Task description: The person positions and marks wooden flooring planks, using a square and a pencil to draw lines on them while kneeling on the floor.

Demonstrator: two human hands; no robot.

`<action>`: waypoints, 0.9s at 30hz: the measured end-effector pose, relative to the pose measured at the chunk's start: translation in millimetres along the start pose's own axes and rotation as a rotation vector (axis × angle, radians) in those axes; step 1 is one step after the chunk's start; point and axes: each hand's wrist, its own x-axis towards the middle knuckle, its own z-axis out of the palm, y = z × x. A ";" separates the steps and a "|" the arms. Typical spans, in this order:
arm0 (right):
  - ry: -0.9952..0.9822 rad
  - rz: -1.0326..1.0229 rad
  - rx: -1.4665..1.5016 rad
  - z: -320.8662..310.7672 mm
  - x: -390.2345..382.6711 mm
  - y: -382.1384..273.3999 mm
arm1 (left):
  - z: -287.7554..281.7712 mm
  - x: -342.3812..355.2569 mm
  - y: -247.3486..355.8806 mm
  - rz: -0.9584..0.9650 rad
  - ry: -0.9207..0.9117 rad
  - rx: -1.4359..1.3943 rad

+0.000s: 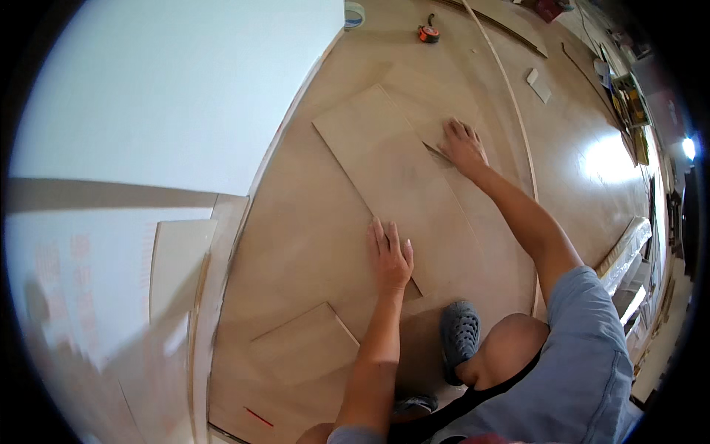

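Observation:
A long, light wood-coloured board [384, 148] lies slanted on a floor of the same colour. My left hand [390, 255] rests on its lower left edge with the fingers stretched flat. Beyond the board's right edge, my right hand [464, 146] lies palm down, fingers apart and slightly bent. Beside those fingertips is a narrow dark gap or sliver [436, 153] at a board edge; which one I cannot tell. A shorter board piece [307, 344] lies to the left of my left forearm.
A red pencil-like stick [258, 416] lies at lower left. A tape measure [429, 34] and tape roll [355, 15] are at the far end. A long thin strip [510, 89] crosses the floor on the right. A white panel [177, 89] borders the left; my shoe [460, 337] stands nearby.

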 end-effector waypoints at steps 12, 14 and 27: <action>0.197 0.218 0.052 33.8 -116.9 63.6 | 17.3 3.5 9.4 -0.232 -0.014 0.005; 0.119 0.387 0.278 37.8 -101.5 74.0 | 19.2 4.0 19.7 -0.202 -0.032 0.021; -0.470 0.280 1.364 -47.5 -124.2 -17.0 | 0.4 -8.6 20.0 -0.275 -0.062 -0.245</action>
